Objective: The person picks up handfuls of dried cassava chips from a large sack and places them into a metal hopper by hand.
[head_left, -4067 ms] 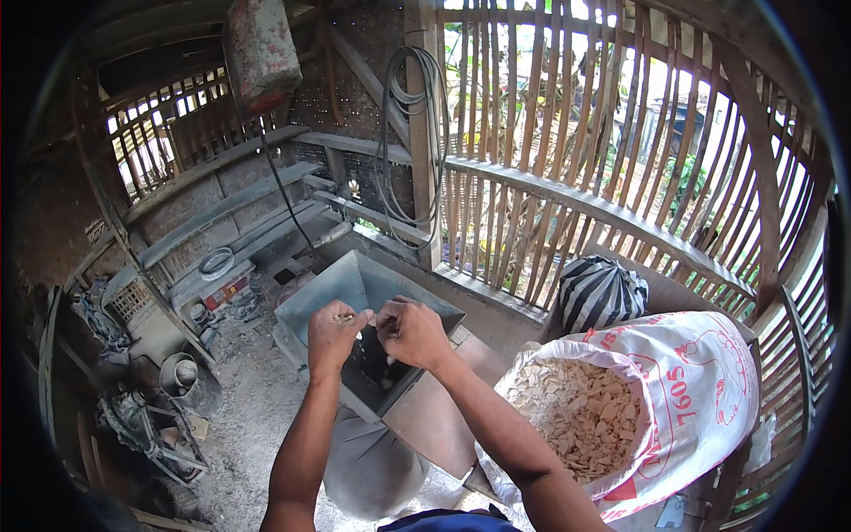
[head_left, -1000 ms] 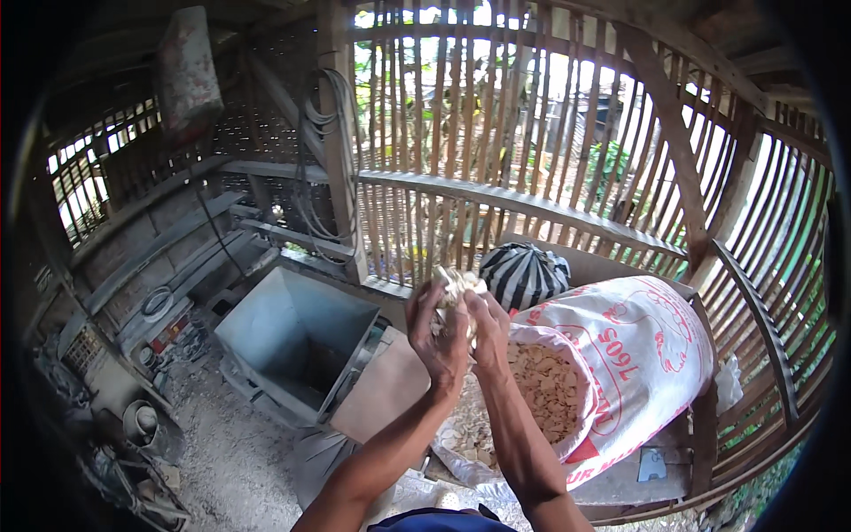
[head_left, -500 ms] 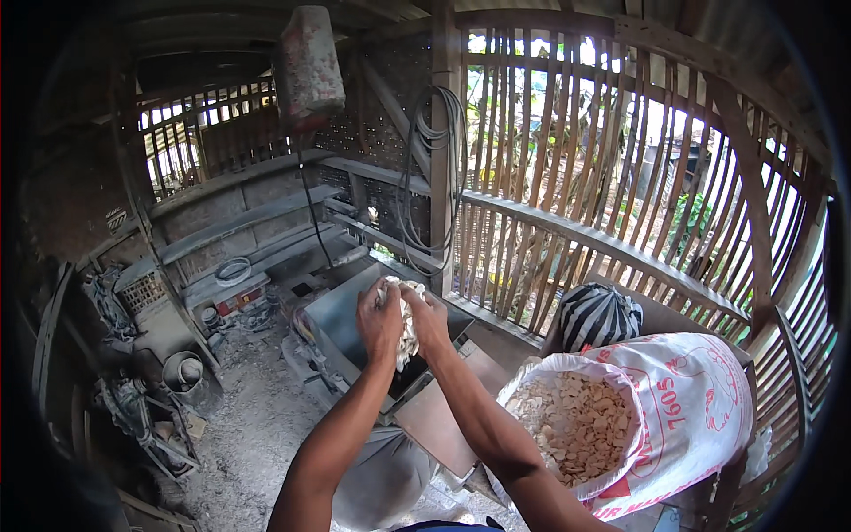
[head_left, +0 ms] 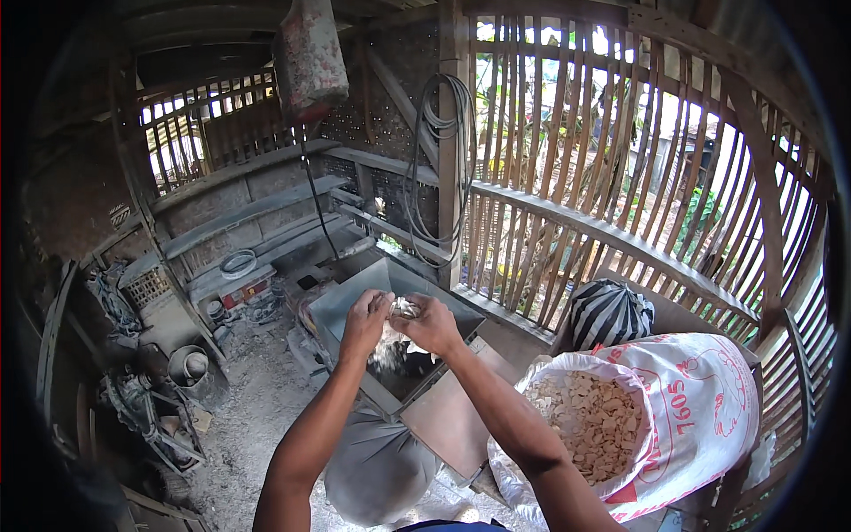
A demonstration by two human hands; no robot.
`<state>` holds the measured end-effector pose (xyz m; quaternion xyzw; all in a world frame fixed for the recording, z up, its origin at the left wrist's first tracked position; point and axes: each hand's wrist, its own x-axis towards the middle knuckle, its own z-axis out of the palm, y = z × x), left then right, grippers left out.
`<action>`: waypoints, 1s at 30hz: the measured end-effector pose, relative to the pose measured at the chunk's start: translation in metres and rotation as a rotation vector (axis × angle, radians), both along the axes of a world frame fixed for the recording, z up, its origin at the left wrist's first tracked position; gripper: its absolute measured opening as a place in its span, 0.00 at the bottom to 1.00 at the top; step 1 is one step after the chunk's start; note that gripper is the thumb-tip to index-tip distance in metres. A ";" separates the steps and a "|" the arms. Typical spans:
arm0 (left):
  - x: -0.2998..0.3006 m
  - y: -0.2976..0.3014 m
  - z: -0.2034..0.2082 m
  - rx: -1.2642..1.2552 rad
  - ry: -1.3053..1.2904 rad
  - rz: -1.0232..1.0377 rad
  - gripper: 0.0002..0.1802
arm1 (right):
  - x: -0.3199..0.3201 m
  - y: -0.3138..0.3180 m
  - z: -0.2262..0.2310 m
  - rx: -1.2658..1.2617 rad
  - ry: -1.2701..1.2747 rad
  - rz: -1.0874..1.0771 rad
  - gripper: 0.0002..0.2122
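Note:
Over a square metal hopper, my left hand and my right hand are cupped close together, fingers curled round pale dried chips. A loose stream of chips drops from between them, blurred, into the hopper's dark mouth. Some of the palms' contents is hidden by the fingers. Right of my right forearm, a white woven sack with red print lies tilted, its mouth facing me and full of the same flat, pale chips.
A grey cloth bag bulges below the hopper. A flat board lies between hopper and sack. Behind the sack sits a black-and-white striped bundle. A weathered block hangs above. Buckets and a dusty metal frame stand left.
My hands have lowered slightly and parted at the bottom, and chips now fall from them into the hopper. The whole view has shifted a little.

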<state>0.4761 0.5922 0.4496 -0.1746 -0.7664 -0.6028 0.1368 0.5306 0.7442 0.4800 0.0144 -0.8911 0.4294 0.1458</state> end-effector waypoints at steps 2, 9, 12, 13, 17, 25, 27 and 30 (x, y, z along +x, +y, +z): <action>-0.001 -0.001 -0.001 0.012 -0.032 -0.023 0.20 | 0.002 -0.001 0.001 0.025 0.012 -0.008 0.28; 0.015 -0.002 0.010 0.221 -0.237 -0.049 0.16 | 0.002 -0.003 -0.007 -0.019 0.178 -0.016 0.18; 0.015 -0.003 0.011 0.209 -0.231 -0.014 0.16 | -0.003 -0.002 -0.015 -0.027 0.279 0.007 0.17; 0.014 -0.004 0.009 0.181 -0.179 0.002 0.15 | -0.005 0.000 -0.018 -0.055 0.316 0.024 0.17; 0.011 -0.002 0.005 0.128 -0.201 -0.035 0.14 | -0.008 0.006 -0.021 -0.083 0.374 0.061 0.16; 0.004 -0.003 -0.002 0.212 -0.131 -0.022 0.14 | 0.002 -0.003 -0.008 0.020 0.252 -0.020 0.18; 0.004 -0.004 -0.003 0.207 -0.151 0.000 0.14 | 0.002 -0.004 -0.008 0.036 0.241 -0.022 0.18; 0.004 -0.004 0.000 0.180 -0.148 0.009 0.15 | 0.002 -0.002 -0.010 0.038 0.273 -0.017 0.18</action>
